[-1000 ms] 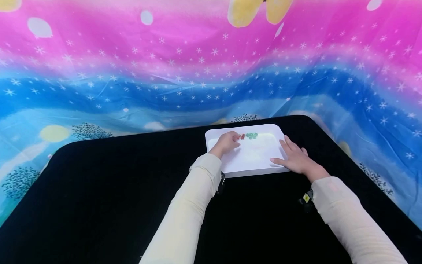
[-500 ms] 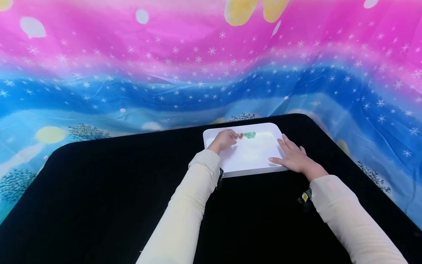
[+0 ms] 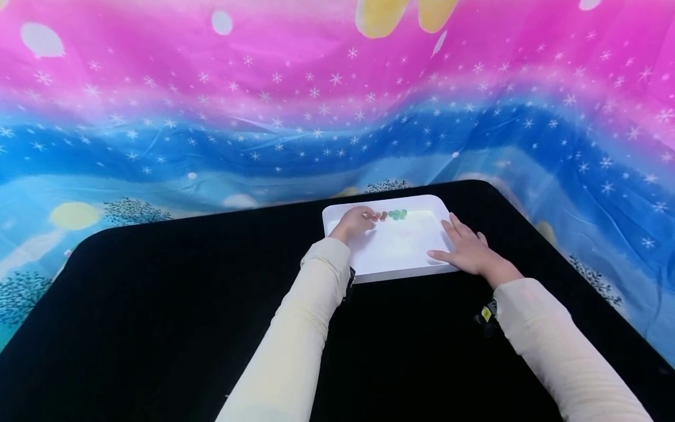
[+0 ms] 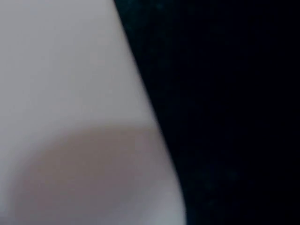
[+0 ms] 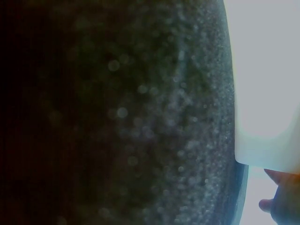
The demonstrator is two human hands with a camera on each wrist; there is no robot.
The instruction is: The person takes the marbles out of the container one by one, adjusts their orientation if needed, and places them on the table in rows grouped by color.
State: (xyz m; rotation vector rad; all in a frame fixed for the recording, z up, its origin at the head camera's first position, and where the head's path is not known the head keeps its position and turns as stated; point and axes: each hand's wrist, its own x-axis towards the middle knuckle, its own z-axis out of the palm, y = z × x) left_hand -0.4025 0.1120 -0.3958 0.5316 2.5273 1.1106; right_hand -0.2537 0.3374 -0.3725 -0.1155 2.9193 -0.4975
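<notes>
We see a black table [image 3: 158, 316] before a pink-and-blue backdrop [image 3: 295, 117], stretching well left of the white tray [image 3: 406, 273] near its far edge. Inside, the left hand [image 3: 354, 223] is at reddish pieces [image 3: 383, 216] beside green ones [image 3: 398, 214]; whether it pinches any, we cannot tell. The right hand [image 3: 466, 247] lies spread across the right rim.

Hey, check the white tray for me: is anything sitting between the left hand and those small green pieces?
Yes. Small reddish pieces lie between the left hand and the small green pieces, right by that hand's fingertips. Nothing else visible stands between them in the white tray.
</notes>
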